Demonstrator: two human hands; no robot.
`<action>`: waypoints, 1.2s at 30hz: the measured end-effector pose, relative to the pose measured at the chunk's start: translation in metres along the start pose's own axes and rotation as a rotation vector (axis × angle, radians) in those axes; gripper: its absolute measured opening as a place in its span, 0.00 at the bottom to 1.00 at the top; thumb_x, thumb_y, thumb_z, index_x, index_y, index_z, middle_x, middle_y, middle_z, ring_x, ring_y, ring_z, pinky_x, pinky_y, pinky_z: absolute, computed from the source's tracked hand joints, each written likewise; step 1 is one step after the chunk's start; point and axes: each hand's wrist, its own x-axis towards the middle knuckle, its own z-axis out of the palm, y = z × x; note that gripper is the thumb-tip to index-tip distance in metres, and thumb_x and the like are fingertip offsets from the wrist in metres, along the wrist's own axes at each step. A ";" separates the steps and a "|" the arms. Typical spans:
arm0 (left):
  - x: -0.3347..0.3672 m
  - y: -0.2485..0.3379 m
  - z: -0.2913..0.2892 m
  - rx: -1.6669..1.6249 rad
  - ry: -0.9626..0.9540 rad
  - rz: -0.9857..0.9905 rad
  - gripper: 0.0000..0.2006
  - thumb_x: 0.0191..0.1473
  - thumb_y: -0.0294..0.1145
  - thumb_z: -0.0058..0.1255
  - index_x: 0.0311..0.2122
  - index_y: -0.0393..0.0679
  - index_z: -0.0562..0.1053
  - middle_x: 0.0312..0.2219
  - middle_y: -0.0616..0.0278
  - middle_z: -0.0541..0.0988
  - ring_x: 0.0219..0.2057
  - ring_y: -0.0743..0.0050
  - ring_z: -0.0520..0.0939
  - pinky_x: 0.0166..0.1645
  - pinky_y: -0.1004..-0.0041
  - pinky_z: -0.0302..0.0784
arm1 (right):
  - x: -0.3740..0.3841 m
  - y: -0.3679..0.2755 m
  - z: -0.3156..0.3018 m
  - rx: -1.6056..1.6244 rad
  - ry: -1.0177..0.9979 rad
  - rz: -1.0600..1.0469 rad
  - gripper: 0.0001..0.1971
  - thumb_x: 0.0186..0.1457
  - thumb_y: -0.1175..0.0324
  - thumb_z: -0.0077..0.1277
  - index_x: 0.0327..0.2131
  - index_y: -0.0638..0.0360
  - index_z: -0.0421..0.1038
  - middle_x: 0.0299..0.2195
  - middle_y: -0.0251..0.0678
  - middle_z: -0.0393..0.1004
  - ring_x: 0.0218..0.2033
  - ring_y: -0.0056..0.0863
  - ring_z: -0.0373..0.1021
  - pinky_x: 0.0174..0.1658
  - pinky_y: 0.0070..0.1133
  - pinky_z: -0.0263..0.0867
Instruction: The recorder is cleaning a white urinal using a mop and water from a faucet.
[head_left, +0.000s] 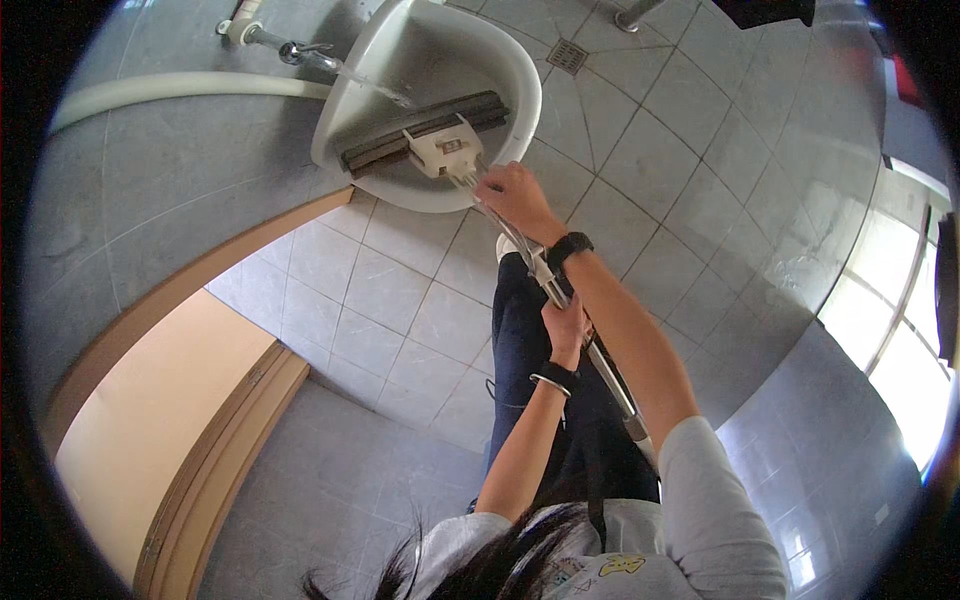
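Observation:
A sponge mop [446, 146] has its white head and dark, grey-brown sponge strip resting tilted in a white basin [531, 75]. Water runs from a metal tap [322, 62] into the basin, just beyond the sponge. My right hand [520, 203] is closed around the metal rods just below the mop head. Lower on the pole, my left hand [566, 326] wraps round the shaft in front of my body. The pole slants down to the right, passing beneath my right forearm.
A pale hose or pipe [200, 92] runs along the tiled wall to the basin's left side. A drain grate [567, 57] sits in the tiled floor beyond the basin. At the lower left is a wooden door frame [225, 455]; a bright window [885, 310] is at the right.

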 end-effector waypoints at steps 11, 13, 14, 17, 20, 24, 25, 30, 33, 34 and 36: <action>0.020 0.026 0.011 -0.212 0.098 0.085 0.08 0.47 0.28 0.44 0.21 0.42 0.60 0.08 0.72 0.58 0.06 0.86 0.59 0.08 0.82 0.54 | 0.058 -0.026 -0.009 0.194 0.002 0.061 0.14 0.45 0.66 0.45 0.36 0.60 0.67 0.31 0.39 0.72 0.36 0.36 0.68 0.38 0.26 0.64; 0.018 0.026 0.011 -0.229 0.080 0.068 0.07 0.46 0.28 0.44 0.21 0.42 0.60 0.08 0.70 0.58 0.06 0.84 0.61 0.08 0.80 0.56 | 0.080 -0.070 -0.024 0.273 0.149 -0.054 0.18 0.45 0.66 0.45 0.41 0.60 0.64 0.36 0.41 0.70 0.38 0.36 0.68 0.40 0.26 0.64; 0.014 0.030 0.009 -0.238 0.086 0.067 0.07 0.46 0.28 0.44 0.21 0.42 0.60 0.08 0.70 0.58 0.06 0.84 0.61 0.08 0.80 0.56 | 0.091 -0.094 -0.032 0.251 0.196 -0.137 0.19 0.45 0.66 0.45 0.42 0.60 0.62 0.38 0.42 0.69 0.38 0.37 0.67 0.41 0.26 0.64; 0.007 0.045 0.003 -0.221 -0.007 -0.055 0.07 0.47 0.29 0.43 0.23 0.41 0.61 0.09 0.68 0.61 0.07 0.81 0.64 0.11 0.78 0.60 | 0.127 -0.137 -0.033 0.266 0.344 -0.378 0.19 0.45 0.66 0.45 0.42 0.63 0.62 0.39 0.48 0.67 0.39 0.41 0.66 0.41 0.29 0.64; 0.008 0.057 0.000 -0.223 -0.223 0.001 0.09 0.49 0.32 0.43 0.23 0.40 0.62 0.11 0.64 0.66 0.11 0.76 0.69 0.15 0.77 0.64 | 0.150 -0.156 -0.024 0.000 0.177 -0.408 0.16 0.45 0.68 0.42 0.38 0.68 0.63 0.35 0.54 0.66 0.33 0.46 0.67 0.39 0.33 0.64; 0.003 0.058 0.008 -0.309 -0.160 0.112 0.10 0.50 0.34 0.44 0.24 0.40 0.63 0.12 0.64 0.68 0.11 0.77 0.69 0.16 0.78 0.64 | 0.136 -0.154 -0.001 -0.098 0.109 -0.307 0.19 0.43 0.69 0.40 0.42 0.63 0.63 0.31 0.48 0.71 0.32 0.45 0.67 0.39 0.32 0.63; 0.013 0.047 0.004 -0.307 -0.154 0.113 0.10 0.50 0.34 0.44 0.24 0.40 0.63 0.12 0.64 0.68 0.11 0.77 0.69 0.16 0.78 0.64 | 0.132 -0.165 0.004 -0.092 0.108 -0.306 0.19 0.43 0.69 0.40 0.42 0.63 0.63 0.31 0.48 0.71 0.32 0.45 0.67 0.39 0.32 0.63; 0.011 0.055 0.001 -0.196 -0.244 0.092 0.09 0.47 0.32 0.46 0.25 0.38 0.64 0.13 0.62 0.69 0.11 0.75 0.71 0.15 0.78 0.64 | 0.095 -0.153 -0.027 0.063 0.004 -0.183 0.25 0.46 0.67 0.43 0.49 0.61 0.55 0.40 0.47 0.67 0.41 0.41 0.65 0.44 0.27 0.60; 0.009 0.058 -0.002 -0.210 -0.161 -0.134 0.07 0.47 0.29 0.46 0.27 0.37 0.64 0.13 0.60 0.70 0.11 0.73 0.72 0.15 0.77 0.66 | 0.016 -0.113 -0.063 0.219 -0.118 -0.140 0.24 0.49 0.65 0.42 0.50 0.62 0.53 0.38 0.49 0.66 0.39 0.42 0.66 0.42 0.29 0.63; 0.014 0.050 0.001 -0.168 -0.238 -0.151 0.05 0.47 0.27 0.44 0.28 0.38 0.64 0.13 0.59 0.69 0.12 0.72 0.72 0.16 0.75 0.69 | -0.018 -0.065 -0.079 0.123 -0.154 -0.294 0.22 0.51 0.65 0.41 0.49 0.58 0.54 0.40 0.44 0.66 0.39 0.36 0.67 0.41 0.26 0.64; 0.016 0.049 -0.010 -0.118 -0.225 -0.125 0.05 0.47 0.27 0.44 0.28 0.38 0.63 0.12 0.59 0.69 0.11 0.73 0.71 0.16 0.74 0.69 | -0.094 -0.057 -0.124 0.144 -0.522 0.272 0.19 0.52 0.63 0.42 0.47 0.56 0.58 0.38 0.37 0.67 0.35 0.26 0.68 0.38 0.19 0.64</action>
